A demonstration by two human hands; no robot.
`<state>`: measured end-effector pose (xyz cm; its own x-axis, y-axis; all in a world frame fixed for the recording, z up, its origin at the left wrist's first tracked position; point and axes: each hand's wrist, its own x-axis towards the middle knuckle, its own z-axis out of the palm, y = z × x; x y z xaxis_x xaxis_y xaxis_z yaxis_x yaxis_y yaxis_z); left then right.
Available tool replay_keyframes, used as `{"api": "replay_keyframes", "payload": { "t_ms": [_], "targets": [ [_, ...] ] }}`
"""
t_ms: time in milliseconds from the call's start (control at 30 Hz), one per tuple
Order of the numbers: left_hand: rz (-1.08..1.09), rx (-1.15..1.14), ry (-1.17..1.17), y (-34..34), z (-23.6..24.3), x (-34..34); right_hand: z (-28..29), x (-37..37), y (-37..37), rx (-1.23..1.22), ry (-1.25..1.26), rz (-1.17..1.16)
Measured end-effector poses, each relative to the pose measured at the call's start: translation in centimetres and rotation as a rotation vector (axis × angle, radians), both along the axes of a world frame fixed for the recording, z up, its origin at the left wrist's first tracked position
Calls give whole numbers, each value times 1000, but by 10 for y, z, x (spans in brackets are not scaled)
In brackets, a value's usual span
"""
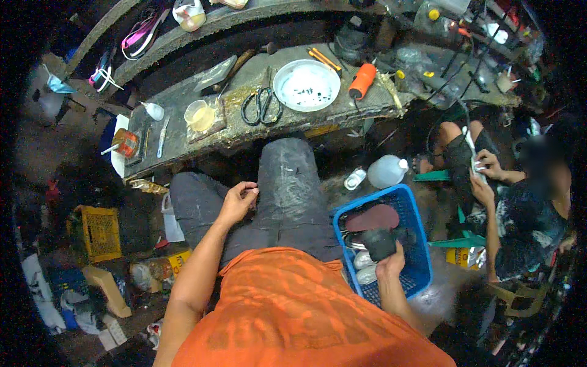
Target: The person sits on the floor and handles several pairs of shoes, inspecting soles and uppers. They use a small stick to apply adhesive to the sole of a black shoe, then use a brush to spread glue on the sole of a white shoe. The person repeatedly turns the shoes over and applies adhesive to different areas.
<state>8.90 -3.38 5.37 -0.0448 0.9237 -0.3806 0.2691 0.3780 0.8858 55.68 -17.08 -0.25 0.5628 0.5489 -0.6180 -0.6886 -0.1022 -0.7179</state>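
Observation:
My right hand [392, 263] reaches into a blue plastic basket [424, 244] beside my right thigh. Its fingers grip a dark flat piece [378, 243] with a rounded outline; its exact kind does not show. Beyond that piece in the basket lies a maroon shoe sole [380, 217]. Several pale, rounded things [365, 259] are next to the held piece, partly covered. Over my lap, my left hand [238, 202] has its fingers curled in close to the thumb, with no object visible in them.
On the bench ahead are a white bowl [292, 98], black-handled scissors [262, 107], an orange tool [362, 81], a cup [197, 114] and a knife [162, 142]. A plastic jug [385, 172] stands behind the basket. At right, another person's hands [483, 177] hold a pale strip.

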Motion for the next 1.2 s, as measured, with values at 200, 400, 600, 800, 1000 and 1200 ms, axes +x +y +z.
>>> {"api": "replay_keyframes", "payload": {
  "t_ms": [200, 400, 600, 800, 1000, 1200],
  "targets": [
    [14, 126, -278, 3, 67, -5, 179, -90, 77, 403, -320, 502],
    [-97, 347, -790, -6, 141, 6, 243, -185, 105, 721, -539, 1059],
    [230, 393, -681, -35, 157, -20, 242, -252, 122, 474, -621, 1434],
    [297, 470, -419, -74, 152, -59, 240, -290, 152, 690, -722, 1241],
    [447, 623, -218, -84, 147, -59, 239, -339, 139, 1053, -1255, 1138],
    [529, 694, -302, -96, 131, -92, 211, -293, 173, 499, -445, 1080]
  ]
}}
